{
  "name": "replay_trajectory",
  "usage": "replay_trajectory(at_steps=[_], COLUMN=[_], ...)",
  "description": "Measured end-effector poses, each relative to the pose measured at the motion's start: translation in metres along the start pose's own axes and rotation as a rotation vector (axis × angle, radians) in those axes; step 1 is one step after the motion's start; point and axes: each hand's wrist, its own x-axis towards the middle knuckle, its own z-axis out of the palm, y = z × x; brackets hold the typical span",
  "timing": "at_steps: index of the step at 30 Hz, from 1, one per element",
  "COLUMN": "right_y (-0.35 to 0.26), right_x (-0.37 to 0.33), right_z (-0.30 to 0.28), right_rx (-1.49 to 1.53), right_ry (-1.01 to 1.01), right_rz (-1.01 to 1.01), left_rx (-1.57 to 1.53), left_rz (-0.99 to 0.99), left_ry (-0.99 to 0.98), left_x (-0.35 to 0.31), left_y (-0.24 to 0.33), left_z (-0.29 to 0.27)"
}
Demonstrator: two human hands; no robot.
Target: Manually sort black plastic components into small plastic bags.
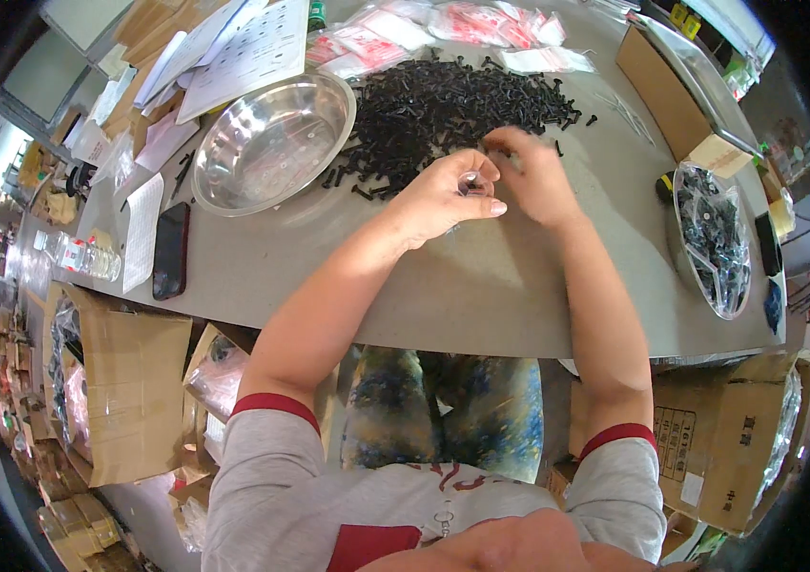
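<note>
Left hand (438, 195) has fingers curled round some clear thing (471, 183); right hand (535, 176)'s blurry near black screws (443, 103), can't tell its grip.

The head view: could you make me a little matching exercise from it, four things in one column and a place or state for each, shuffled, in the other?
Things:
1. Screws
2. Phone
3. Bottle
4. Right bowl

Places or states:
A. Clear, left of the white slip
B. Filled with clear bags of dark pieces
C. Black, heaped beyond the left hand
D. Flat and dark, just right of the white slip

Pairs: 1-C, 2-D, 3-A, 4-B
</note>
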Motion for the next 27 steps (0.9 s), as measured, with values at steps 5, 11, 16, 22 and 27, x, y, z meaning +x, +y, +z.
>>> replay_trajectory(at_steps=[5,11,16,22,27], right_y=[-0.014,-0.023,-0.041,-0.034,-0.032], right_x=[0.000,-0.003,-0.003,-0.010,-0.004], right_z=[0.005,-0.025,-0.029,-0.027,-0.031], right_rx=[-0.507,0.159,0.533,-0.019,0.178], right_ry=[-0.247,-0.008,-0.153,-0.152,-0.151], right_rz=[-0.061,0.252,0.128,-0.291,-0.017], left_rx=[0.003,0.002,-0.048,-0.017,0.015], left_rz=[0.085,0.100,0.060,0.040,0.044], left_ry=[-0.057,-0.085,-0.058,-0.074,0.003], left_x=[-0.002,-0.001,-0.003,-0.002,0.001], left_y=[0.002,-0.005,-0.005,0.003,0.002], left_z=[-0.002,0.000,0.000,-0.003,-0.010])
